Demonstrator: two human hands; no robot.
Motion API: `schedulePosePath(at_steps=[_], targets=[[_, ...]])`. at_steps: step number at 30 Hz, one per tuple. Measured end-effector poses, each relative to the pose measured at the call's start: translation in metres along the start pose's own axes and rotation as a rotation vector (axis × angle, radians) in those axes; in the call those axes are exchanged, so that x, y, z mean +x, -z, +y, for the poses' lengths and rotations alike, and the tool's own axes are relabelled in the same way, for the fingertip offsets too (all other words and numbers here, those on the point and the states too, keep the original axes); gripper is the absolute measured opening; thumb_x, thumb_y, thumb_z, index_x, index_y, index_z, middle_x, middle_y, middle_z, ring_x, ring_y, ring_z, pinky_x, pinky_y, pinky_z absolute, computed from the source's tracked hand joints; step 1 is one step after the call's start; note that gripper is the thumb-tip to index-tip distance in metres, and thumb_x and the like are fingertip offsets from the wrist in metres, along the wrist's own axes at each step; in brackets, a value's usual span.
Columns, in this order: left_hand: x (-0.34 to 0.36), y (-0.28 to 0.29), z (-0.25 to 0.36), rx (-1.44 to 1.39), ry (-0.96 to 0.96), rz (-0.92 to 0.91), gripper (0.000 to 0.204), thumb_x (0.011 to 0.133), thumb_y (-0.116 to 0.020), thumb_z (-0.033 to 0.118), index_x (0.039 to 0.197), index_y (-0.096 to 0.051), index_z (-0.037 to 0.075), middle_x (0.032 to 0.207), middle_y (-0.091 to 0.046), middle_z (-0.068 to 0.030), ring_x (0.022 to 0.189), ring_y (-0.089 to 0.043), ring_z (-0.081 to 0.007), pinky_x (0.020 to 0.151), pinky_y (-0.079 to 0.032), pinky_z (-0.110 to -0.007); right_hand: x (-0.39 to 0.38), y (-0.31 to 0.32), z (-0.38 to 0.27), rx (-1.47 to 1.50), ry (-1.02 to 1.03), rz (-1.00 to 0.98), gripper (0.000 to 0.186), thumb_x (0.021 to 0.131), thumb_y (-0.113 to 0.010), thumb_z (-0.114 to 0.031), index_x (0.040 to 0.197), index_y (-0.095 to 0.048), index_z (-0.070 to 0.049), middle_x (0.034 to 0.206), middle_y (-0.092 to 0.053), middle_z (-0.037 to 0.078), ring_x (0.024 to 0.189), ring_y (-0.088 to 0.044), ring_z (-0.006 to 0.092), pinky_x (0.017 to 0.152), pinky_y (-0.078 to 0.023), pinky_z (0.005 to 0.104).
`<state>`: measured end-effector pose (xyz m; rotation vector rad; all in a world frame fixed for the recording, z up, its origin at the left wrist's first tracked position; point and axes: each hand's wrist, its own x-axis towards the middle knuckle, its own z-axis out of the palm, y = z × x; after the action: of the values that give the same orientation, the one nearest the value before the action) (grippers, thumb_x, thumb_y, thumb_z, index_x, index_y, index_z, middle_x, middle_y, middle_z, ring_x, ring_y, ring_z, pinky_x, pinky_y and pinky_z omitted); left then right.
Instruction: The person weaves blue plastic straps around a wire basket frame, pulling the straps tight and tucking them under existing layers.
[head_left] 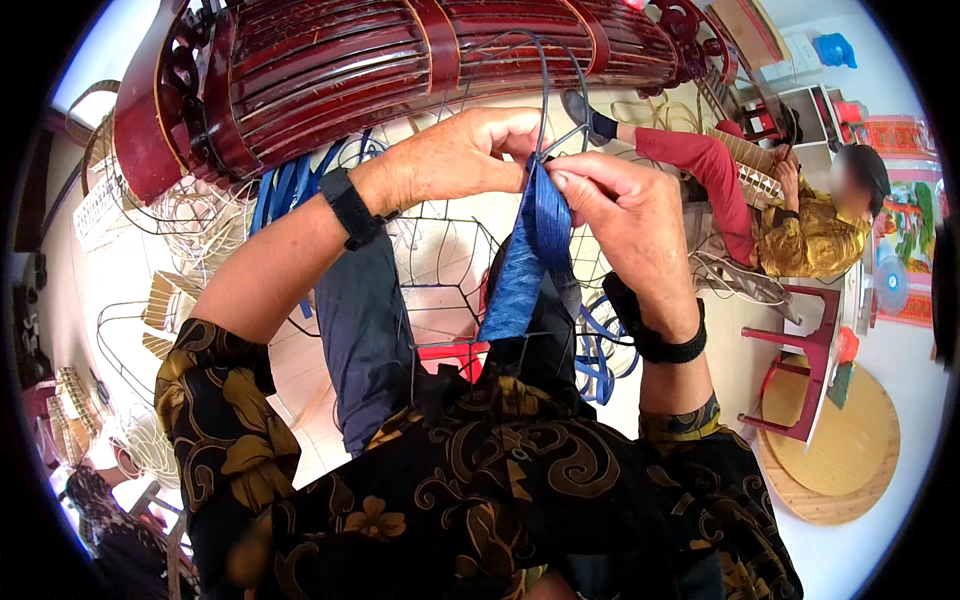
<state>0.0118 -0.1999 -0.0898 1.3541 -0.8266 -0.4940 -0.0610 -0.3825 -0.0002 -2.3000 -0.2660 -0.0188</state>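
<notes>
A dark wire frame (545,90) rises in front of me, its bars crossing between and above my hands. Blue strip (512,300) is wound over part of it in a tapering band, with a loop of the strip near the top. My left hand (450,155) is closed around the frame where the wires meet, its fingertips partly hidden behind the wire. On the other side of that joint, my right hand (632,205) pinches the blue strip between thumb and fingers. Both hands are close together, and each wrist wears a black band.
A dark red slatted bench (340,75) stands across the far side. More blue strips (290,195) hang at left, near tangled pale wire (200,235). At right a seated person (815,230) handles a pale woven piece, beside a red stool (815,330) and round wooden boards (870,440).
</notes>
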Motion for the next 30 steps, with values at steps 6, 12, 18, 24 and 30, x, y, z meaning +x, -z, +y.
schedulePosePath(at_steps=[6,12,18,24,30], targets=[[0.001,0.005,-0.006,-0.196,0.061,-0.041,0.025,0.086,-0.06,-0.005,0.109,-0.059,0.004,0.1,-0.065,0.0004,0.093,-0.06,-0.0076,0.085,-0.05,-0.026,0.001,-0.003,0.017,0.017,-0.032,0.152,0.01,0.087,-0.072,-0.01,0.093,-0.07,-0.002,0.07,-0.064,0.001,0.065,-0.055,0.0039,0.057,-0.045,0.0222],[0.003,0.02,0.002,-0.125,0.045,-0.171,0.021,0.083,-0.06,-0.006,0.102,-0.059,0.003,0.092,-0.062,0.003,0.088,-0.059,-0.0081,0.079,-0.049,-0.026,0.001,-0.004,0.02,0.406,-0.221,-0.073,0.016,0.093,-0.066,-0.014,0.091,-0.068,0.001,0.077,-0.064,-0.001,0.068,-0.055,0.0043,0.061,-0.045,0.0209],[0.003,0.014,-0.001,0.371,-0.077,-0.07,0.018,0.086,-0.064,0.006,0.103,-0.06,0.003,0.086,-0.063,-0.0014,0.079,-0.061,-0.0096,0.071,-0.049,-0.028,0.003,-0.004,0.02,0.398,-0.244,-0.096,0.016,0.094,-0.064,-0.013,0.084,-0.068,-0.001,0.069,-0.057,-0.005,0.063,-0.048,0.0031,0.056,-0.039,0.0207],[-0.008,0.01,-0.003,-0.553,0.118,-0.048,0.023,0.082,-0.071,0.005,0.1,-0.058,0.003,0.089,-0.061,-0.0025,0.082,-0.063,-0.0125,0.076,-0.05,-0.026,0.003,-0.005,0.019,0.367,-0.211,-0.089,0.018,0.094,-0.063,-0.012,0.08,-0.066,-0.002,0.064,-0.051,-0.007,0.058,-0.044,0.003,0.052,-0.035,0.0212],[0.004,0.028,0.01,0.451,-0.149,-0.176,0.021,0.078,-0.068,0.013,0.095,-0.06,0.003,0.08,-0.061,-0.0057,0.077,-0.061,-0.015,0.071,-0.048,-0.033,0.001,-0.004,0.014,0.361,-0.236,-0.083,0.015,0.094,-0.063,-0.013,0.086,-0.069,-0.001,0.067,-0.054,-0.007,0.06,-0.044,0.0026,0.052,-0.035,0.0213]])
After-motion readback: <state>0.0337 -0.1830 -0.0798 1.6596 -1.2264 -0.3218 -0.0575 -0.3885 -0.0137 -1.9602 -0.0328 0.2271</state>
